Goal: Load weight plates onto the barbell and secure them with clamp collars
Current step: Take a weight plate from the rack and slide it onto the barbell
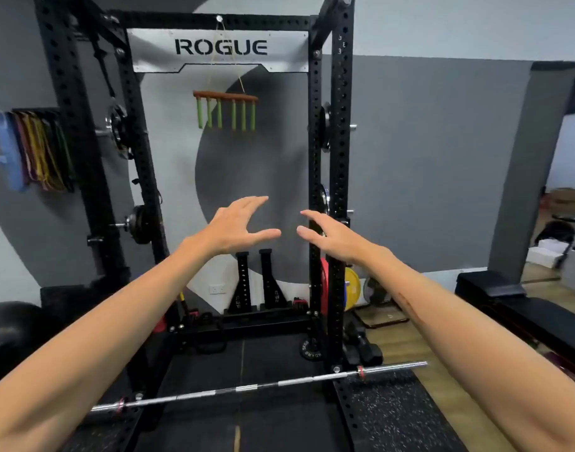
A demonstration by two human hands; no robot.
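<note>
Reaching forward with left hand (233,228) and right hand (331,236) spread and empty, the person faces an unloaded barbell (260,384) lying below, apparently before fetching plates.

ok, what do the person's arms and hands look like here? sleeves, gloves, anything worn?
Both hands, left hand and right hand, are bare: no gloves, rings or watch visible. Forearms are bare to the frame edge, no sleeves in view. The right forearm carries a thin reddish scratch-like mark.
</note>
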